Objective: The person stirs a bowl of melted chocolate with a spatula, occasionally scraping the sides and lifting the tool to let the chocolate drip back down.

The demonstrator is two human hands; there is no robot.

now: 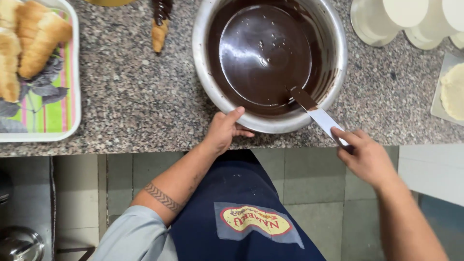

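Now a big metal bowl (333,82) full of melted chocolate (263,53) is held at its near rim by the left hand (223,130), thumb on the rim and fingers curled under it. A flat metal spatula (316,112) is gripped at its handle end by the right hand (366,155); its dark tip is dipped in the chocolate. The bowl is set on a speckled stone counter (135,92). At the left, golden pastry cones (36,36) are laid on a tray (72,106).

The steel bowl (270,123) of glossy dark chocolate stands upright; a flat spatula (316,113) leans at its five o'clock rim.
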